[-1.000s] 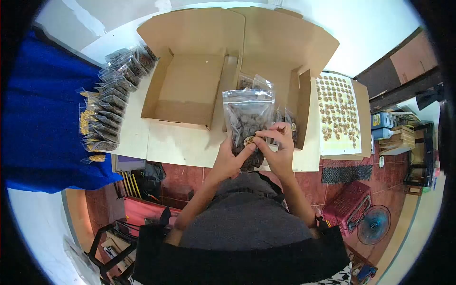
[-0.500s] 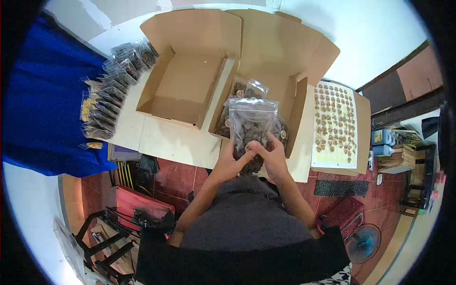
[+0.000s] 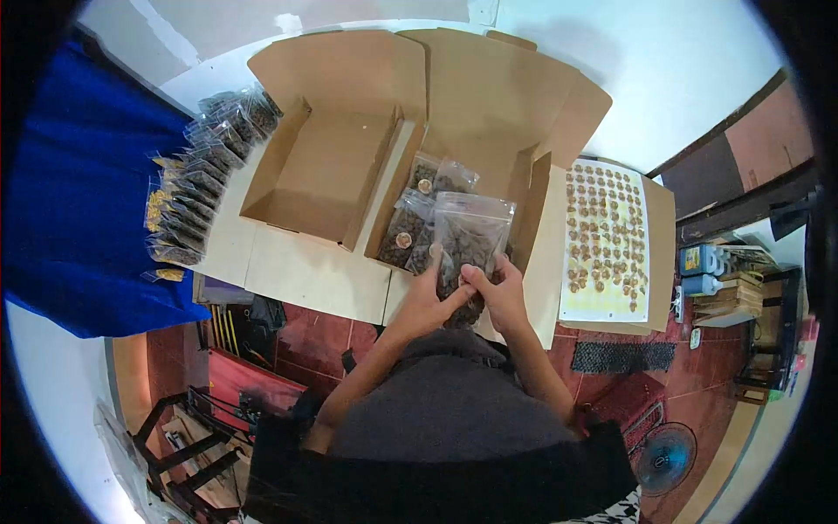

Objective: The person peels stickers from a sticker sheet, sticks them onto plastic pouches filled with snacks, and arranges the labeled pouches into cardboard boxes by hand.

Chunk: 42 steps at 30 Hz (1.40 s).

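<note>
A clear zip bag [image 3: 473, 229] filled with dark brown pieces is held upright between both hands, over the front edge of the right cardboard box [image 3: 534, 223]. My left hand [image 3: 428, 299] grips its lower left side, with the thumb across the front. On the lower right side, my right hand [image 3: 496, 293] is closed with its thumb at the bag's middle, close to the left thumb. Behind it, several similar filled bags [image 3: 403, 223] lie in the box, some with round stickers. A sticker under the thumbs is mostly hidden.
Left of it stands another open cardboard box [image 3: 327, 179]. A row of filled bags [image 3: 196, 188] lines the table's left end beside a blue cloth [image 3: 78, 192]. At right, a sheet of round stickers [image 3: 607, 301] lies on cardboard. A fan [image 3: 665, 458] stands on the floor.
The held bag has shifted slightly right in view and leans a little differently, uncovering more bags in the box. Both hands keep their grip, and the whole view has shifted slightly.
</note>
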### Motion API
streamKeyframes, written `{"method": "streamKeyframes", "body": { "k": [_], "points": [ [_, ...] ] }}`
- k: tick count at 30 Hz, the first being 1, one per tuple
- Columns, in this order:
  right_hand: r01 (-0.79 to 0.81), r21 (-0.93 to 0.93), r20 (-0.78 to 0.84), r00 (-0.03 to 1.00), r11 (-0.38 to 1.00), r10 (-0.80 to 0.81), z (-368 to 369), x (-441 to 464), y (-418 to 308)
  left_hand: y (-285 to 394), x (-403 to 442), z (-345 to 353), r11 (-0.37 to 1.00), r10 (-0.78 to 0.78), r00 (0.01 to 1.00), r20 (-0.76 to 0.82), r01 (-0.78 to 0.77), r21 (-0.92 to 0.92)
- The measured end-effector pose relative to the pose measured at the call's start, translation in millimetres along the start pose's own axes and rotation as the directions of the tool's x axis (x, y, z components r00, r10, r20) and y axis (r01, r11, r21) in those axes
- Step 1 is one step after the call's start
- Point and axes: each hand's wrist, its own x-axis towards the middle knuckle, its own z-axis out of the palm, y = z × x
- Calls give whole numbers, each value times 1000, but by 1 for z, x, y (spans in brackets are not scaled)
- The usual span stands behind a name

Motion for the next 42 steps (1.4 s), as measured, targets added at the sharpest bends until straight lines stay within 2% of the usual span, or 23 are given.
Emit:
{"method": "streamKeyframes", "body": {
  "k": [4, 6, 7, 10, 11, 13, 15, 16, 17, 19, 22, 24, 26, 27, 29, 30, 32, 33, 34, 36, 37, 39, 42],
  "points": [
    [-140, 156, -100, 983, 978, 157, -14, 5, 7, -3, 7, 6, 994, -69, 996, 53, 64, 94],
    [-94, 19, -86, 992, 995, 95, -22, 5, 7, 1, 12, 9, 979, -193, 977, 93, 186, 80],
    [6, -136, -69, 998, 991, -15, -30, 11, 23, -3, 17, 9, 987, -160, 982, 103, 156, 47],
    [-41, -93, -48, 998, 995, 36, -41, 14, 27, -13, 27, 8, 978, -197, 965, 174, 206, -36],
    [-119, -3, 21, 993, 993, 119, -44, 15, 18, -19, 31, 8, 978, -195, 964, 178, 204, -34],
    [-121, -17, 30, 992, 993, 121, -48, 21, 13, -26, 39, 5, 969, -191, 956, 224, 220, -113],
    [-135, -25, 34, 990, 991, 135, -51, 27, 14, -29, 47, 2, 977, -202, 952, 231, 211, -12],
    [-149, 24, 46, 988, 989, 148, -53, 32, 14, -29, 53, 1, 978, -205, 950, 235, 191, 81],
    [-164, 71, 59, 985, 984, 159, -54, 38, 13, -31, 60, 0, 977, -211, 948, 240, 196, 83],
    [-133, 111, 36, 991, 985, 129, -55, 49, 6, -33, 78, -3, 946, -253, 930, 265, 296, -134],
    [-140, 141, -7, 990, 980, 142, -64, 68, -3, -27, 108, -9, 956, -255, 928, 273, 284, -72],
    [-30, 26, -15, 999, 999, 30, -73, 83, -8, -30, 127, -9, 954, -266, 940, 212, 288, -82],
    [-31, 1, -66, 997, 1000, 31, -80, 95, -21, -21, 149, -14, 853, -229, 967, 110, 254, -457],
    [36, 80, -120, 992, 996, -26, -85, 102, -25, -30, 162, -20, 850, -238, 964, 117, 265, -456],
    [100, 154, -186, 980, 983, -70, -91, 116, -31, -64, 187, -31, 990, -27, 1000, -2, 26, -140],
    [96, 159, -246, 968, 983, -55, -94, 123, -33, -69, 195, -31, 989, -36, 999, 3, 36, -141],
    [88, 165, -311, 950, 982, -33, -97, 142, -34, -79, 209, -29, 971, 26, 999, 18, -30, 237],
    [95, 201, -318, 948, 975, -26, -97, 153, -31, -97, 217, -27, 934, 53, 997, 55, -69, 352],
    [103, 238, -325, 946, 966, -21, -99, 166, -27, -100, 221, -23, 934, 46, 997, 59, -64, 351],
    [100, 219, -312, 950, 971, -27, -104, 193, -8, -106, 227, -14, 643, -37, 977, 209, -137, 754],
    [67, 214, -306, 952, 975, 2, -105, 205, 0, -115, 228, -8, 644, -42, 977, 209, -133, 754],
    [32, 210, -299, 954, 977, 33, -106, 229, 25, -130, 226, 0, 366, -151, 959, 241, -172, 914],
    [6, 304, -255, 964, 953, 75, -108, 254, 60, -137, 221, 1, 314, -240, 924, 297, -216, 925]
  ]
}}
